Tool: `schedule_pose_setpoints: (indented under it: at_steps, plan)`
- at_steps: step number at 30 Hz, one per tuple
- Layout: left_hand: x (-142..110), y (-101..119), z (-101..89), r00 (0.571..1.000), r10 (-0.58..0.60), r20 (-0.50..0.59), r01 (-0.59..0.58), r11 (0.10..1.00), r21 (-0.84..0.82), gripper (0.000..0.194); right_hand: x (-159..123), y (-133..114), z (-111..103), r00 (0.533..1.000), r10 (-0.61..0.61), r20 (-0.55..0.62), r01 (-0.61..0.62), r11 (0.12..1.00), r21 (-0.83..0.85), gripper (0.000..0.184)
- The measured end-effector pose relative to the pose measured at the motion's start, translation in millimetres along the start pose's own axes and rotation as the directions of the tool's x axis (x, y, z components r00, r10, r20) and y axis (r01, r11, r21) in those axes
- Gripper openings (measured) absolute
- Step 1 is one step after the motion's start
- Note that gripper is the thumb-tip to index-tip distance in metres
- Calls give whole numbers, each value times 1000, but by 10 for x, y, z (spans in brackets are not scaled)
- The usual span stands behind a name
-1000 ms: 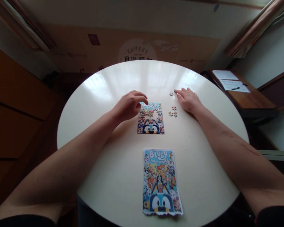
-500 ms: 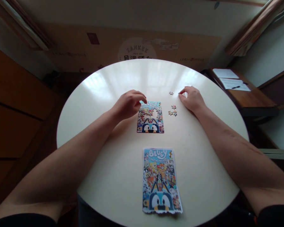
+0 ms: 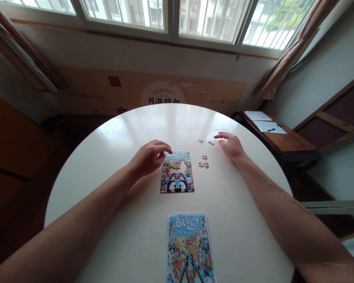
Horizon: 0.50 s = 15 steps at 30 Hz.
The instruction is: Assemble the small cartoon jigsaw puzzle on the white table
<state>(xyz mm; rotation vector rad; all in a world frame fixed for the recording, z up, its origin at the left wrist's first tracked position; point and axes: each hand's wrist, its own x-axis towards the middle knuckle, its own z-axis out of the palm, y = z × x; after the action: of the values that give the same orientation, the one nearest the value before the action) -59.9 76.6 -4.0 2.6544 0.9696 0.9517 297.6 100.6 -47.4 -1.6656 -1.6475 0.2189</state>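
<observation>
On the round white table [image 3: 129,243] lies a partly filled jigsaw puzzle [image 3: 177,186], with a gap in its upper right middle. My left hand [image 3: 150,156] hovers at the puzzle's upper left corner, fingers loosely bent and thumb apart, with nothing visible in it. To the right, my right hand [image 3: 230,146] has its fingers apart, beside some loose jigsaw pieces [image 3: 211,143]. Another loose piece [image 3: 201,140] lies left of these. Closer to me is a small group of pieces [image 3: 205,165]. A printed reference picture [image 3: 190,245] of the same design lies nearest me, its lower part cut off by the view.
Behind the table is a wall with a large printed cardboard panel [image 3: 224,88] and windows [image 3: 212,19] above. A wooden side table [image 3: 296,141] with papers [image 3: 268,126] and a pen [image 3: 270,129] stands at the right. Curtains [image 3: 271,80] hang at both sides.
The view has tilted up, bringing the windows in. My right hand has let go of the jigsaw pieces and its fingers have spread; those pieces now lie beside it. My left hand keeps its pose.
</observation>
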Motion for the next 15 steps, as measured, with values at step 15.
schedule_pose_setpoints:
  at_steps: [15]
  plan:
    - [-16, -17, 0, 1000, -15, -6, 15, 1000, -22, 29, -84, -273, -32, 994, -25, 110, 55, 958, -280, 21]
